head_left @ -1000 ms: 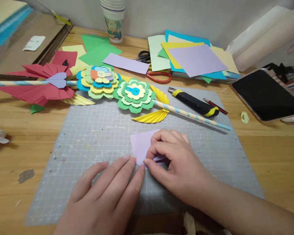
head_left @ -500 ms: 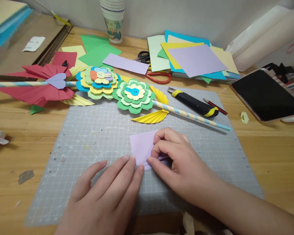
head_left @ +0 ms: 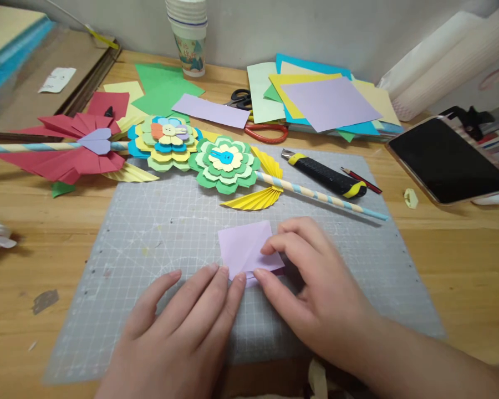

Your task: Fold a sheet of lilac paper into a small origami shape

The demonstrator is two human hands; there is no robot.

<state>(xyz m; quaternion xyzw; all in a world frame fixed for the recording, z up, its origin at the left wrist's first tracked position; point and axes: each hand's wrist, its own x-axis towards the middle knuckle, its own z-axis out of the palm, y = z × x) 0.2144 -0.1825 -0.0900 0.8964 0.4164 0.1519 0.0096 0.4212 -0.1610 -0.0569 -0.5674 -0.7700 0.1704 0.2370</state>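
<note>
A small light purple sheet of paper (head_left: 247,244) lies on the grey cutting mat (head_left: 149,233), with a narrow folded strip along its near edge and a faint slanting crease. My left hand (head_left: 183,327) rests flat with fingers spread, its fingertips on the paper's near left corner. On the other side, my right hand (head_left: 320,282) has its thumb at the folded near edge and its index fingertip over the sheet, thumb and finger apart. Beyond the paper lies a striped paper stick (head_left: 324,200) with layered paper flowers (head_left: 227,163), yellow pleated fans and red paper wings (head_left: 95,160).
A black and yellow utility knife (head_left: 324,174) and a pencil (head_left: 361,180) lie on the mat's far right. Behind are scissors (head_left: 266,133), coloured paper sheets (head_left: 332,102) and stacked paper cups (head_left: 189,44). A tablet (head_left: 449,158) lies at the right, cardboard (head_left: 83,61) at the left.
My right hand has shifted slightly right and its fingers have opened, uncovering the paper's right side. My left hand stays at the near left corner.
</note>
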